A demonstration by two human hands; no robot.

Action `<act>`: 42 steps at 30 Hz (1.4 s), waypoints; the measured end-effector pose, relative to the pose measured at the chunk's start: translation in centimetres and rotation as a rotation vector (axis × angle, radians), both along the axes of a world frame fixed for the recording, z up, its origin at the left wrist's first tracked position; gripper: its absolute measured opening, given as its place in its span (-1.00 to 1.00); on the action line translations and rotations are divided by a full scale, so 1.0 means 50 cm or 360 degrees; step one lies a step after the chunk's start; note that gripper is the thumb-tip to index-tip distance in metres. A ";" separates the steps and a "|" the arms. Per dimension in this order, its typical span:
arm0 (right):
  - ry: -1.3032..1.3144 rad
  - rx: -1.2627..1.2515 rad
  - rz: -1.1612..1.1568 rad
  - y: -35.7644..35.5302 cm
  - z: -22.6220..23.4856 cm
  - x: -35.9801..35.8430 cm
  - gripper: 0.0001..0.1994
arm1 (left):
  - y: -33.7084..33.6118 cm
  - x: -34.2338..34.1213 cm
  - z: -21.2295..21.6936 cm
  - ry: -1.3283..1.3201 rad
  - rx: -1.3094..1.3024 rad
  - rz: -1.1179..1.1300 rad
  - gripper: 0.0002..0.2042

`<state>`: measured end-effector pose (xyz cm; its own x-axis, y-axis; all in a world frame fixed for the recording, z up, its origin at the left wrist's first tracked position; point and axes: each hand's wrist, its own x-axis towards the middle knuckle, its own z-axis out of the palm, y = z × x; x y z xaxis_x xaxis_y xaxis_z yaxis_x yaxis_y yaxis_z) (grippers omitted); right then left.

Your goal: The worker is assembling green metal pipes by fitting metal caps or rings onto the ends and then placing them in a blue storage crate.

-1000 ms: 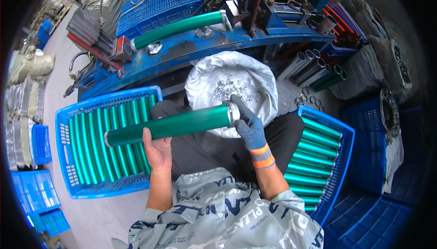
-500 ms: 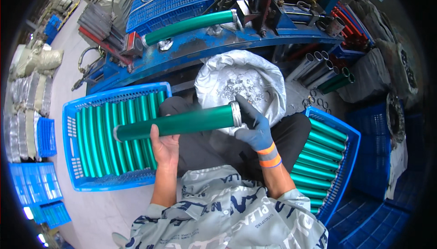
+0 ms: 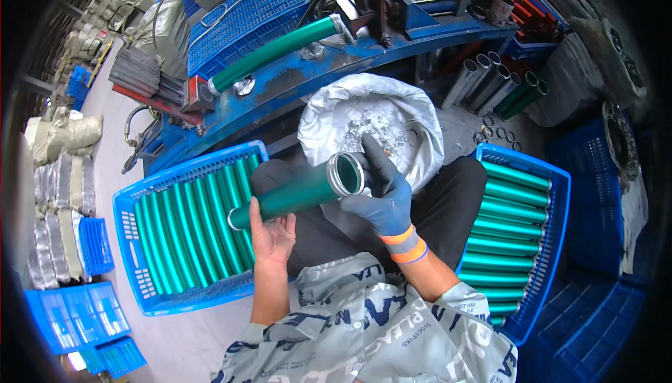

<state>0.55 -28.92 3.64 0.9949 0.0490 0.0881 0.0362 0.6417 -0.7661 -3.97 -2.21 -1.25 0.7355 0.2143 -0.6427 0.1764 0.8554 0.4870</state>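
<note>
A green metal tube point(image 3: 297, 193) with silver rims lies slantwise over my lap, its open right end tipped up toward me. My bare left hand point(image 3: 273, 235) is closed around the tube's underside near its lower left end. By the open end, my gloved right hand point(image 3: 385, 197) has its thumb and fingers spread apart around the rim; I cannot tell whether they touch it. Behind the right hand stands a white sack point(image 3: 322, 103) with silvery metal scraps inside.
Blue crates of green tubes flank my legs, a left crate point(image 3: 133, 208) and a right crate point(image 3: 556, 201). Ahead runs a blue machine bench point(image 3: 280, 82) bearing another green tube point(image 3: 280, 51). Several upright tubes point(image 3: 490, 86) and loose metal rings point(image 3: 497, 131) are on the floor at right.
The tube has swung from nearly level to tilted, its open end now facing me. My right hand's fingers have come off the rim's side and opened. The view has shifted slightly.
</note>
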 end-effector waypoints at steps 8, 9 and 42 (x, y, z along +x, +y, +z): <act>0.0033 -0.0329 -0.0193 0.021 0.026 -0.001 -0.16 | -0.026 -0.015 0.036 0.0102 -0.0235 -0.0080 -0.38; 0.0033 -0.0327 -0.0193 0.022 0.028 -0.003 -0.16 | -0.028 -0.014 0.038 0.0082 -0.0295 0.0097 -0.37; 0.1479 -0.0415 0.0967 0.047 -0.429 0.071 0.20 | 0.046 0.096 0.048 -0.0816 0.1040 -0.0062 -0.39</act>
